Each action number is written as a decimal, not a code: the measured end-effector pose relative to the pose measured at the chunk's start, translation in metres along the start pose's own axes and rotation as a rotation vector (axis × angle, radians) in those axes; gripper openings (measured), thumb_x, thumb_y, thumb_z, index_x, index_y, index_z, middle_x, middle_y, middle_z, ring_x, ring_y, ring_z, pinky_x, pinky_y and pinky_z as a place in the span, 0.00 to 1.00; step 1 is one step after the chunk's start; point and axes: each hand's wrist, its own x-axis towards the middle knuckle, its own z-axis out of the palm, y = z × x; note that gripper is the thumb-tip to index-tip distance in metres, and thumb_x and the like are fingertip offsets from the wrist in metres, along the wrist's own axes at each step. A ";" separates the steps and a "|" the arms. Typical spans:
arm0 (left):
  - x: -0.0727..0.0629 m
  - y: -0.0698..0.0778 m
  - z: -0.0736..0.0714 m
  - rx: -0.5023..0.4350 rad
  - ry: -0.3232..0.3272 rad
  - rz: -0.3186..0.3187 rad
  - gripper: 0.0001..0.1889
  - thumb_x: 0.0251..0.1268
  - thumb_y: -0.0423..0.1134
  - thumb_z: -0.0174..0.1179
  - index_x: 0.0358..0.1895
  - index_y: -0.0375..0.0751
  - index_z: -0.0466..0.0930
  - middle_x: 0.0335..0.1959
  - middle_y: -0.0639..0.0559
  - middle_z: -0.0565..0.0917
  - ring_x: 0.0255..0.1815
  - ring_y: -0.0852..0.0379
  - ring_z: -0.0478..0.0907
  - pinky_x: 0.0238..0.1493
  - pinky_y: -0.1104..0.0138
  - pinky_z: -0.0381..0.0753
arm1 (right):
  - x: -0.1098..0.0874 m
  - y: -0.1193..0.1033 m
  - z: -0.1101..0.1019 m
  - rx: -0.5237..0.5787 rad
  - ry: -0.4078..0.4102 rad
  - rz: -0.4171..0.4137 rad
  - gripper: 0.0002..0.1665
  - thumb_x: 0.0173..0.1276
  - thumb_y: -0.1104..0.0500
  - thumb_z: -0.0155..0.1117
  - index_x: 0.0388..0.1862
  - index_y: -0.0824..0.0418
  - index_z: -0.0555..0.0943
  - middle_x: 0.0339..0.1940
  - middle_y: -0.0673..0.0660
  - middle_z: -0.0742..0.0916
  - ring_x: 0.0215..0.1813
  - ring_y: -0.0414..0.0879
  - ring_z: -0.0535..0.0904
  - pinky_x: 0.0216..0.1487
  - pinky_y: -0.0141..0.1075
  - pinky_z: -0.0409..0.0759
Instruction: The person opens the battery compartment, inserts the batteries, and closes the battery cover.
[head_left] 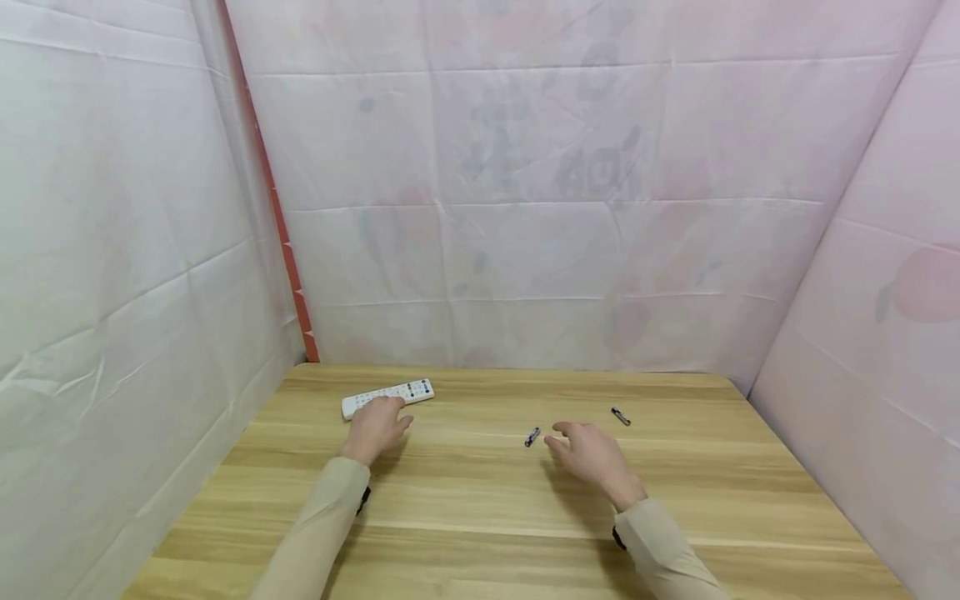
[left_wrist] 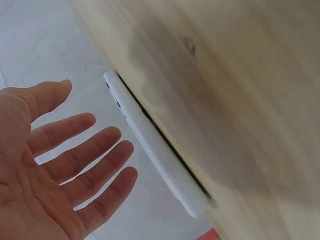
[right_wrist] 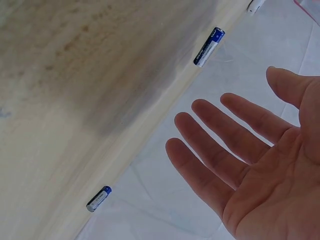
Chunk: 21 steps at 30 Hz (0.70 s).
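A white remote control [head_left: 420, 389] with small buttons lies on the left of the wooden table. My left hand [head_left: 377, 429] is just in front of it and hides part of its near edge. In the left wrist view the fingers are spread and apart from the remote control [left_wrist: 155, 150]. A blue and white battery [head_left: 532, 437] lies near the fingertips of my right hand [head_left: 592, 454]. Farther back and to the right is a second battery [head_left: 621, 416]. The right wrist view shows that hand [right_wrist: 250, 165] with relaxed fingers, holding nothing; both batteries are apart from it.
The wood-grain table [head_left: 465, 517] reaches back to a pale cloth wall [head_left: 525, 250]. More cloth hangs along the left [head_left: 135, 292] and right sides. A red strip [head_left: 277, 208] runs down the back left corner.
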 end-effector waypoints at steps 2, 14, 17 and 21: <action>0.003 -0.001 -0.002 0.015 0.004 -0.004 0.11 0.65 0.43 0.65 0.40 0.38 0.84 0.36 0.43 0.86 0.36 0.47 0.84 0.32 0.53 0.83 | 0.001 0.000 0.001 0.000 0.005 -0.002 0.24 0.72 0.48 0.59 0.56 0.64 0.82 0.51 0.63 0.87 0.51 0.59 0.84 0.51 0.55 0.81; 0.017 -0.020 0.001 0.138 0.014 -0.005 0.08 0.62 0.40 0.67 0.36 0.39 0.82 0.31 0.44 0.84 0.28 0.51 0.79 0.25 0.57 0.79 | 0.002 0.005 0.003 0.039 0.033 0.014 0.22 0.72 0.49 0.59 0.54 0.64 0.82 0.51 0.63 0.87 0.50 0.59 0.84 0.50 0.54 0.81; 0.018 -0.025 0.003 0.132 0.023 -0.016 0.10 0.61 0.39 0.67 0.40 0.37 0.84 0.36 0.42 0.85 0.36 0.48 0.82 0.33 0.53 0.82 | 0.003 0.005 0.004 0.043 0.038 0.012 0.21 0.72 0.50 0.60 0.53 0.64 0.83 0.49 0.63 0.88 0.49 0.58 0.84 0.49 0.53 0.82; 0.019 -0.030 0.006 0.127 0.017 -0.054 0.15 0.61 0.40 0.68 0.48 0.36 0.83 0.45 0.38 0.83 0.48 0.41 0.79 0.46 0.44 0.80 | 0.003 0.004 0.004 0.059 0.046 0.008 0.19 0.71 0.51 0.61 0.51 0.64 0.84 0.46 0.62 0.88 0.47 0.56 0.85 0.48 0.52 0.82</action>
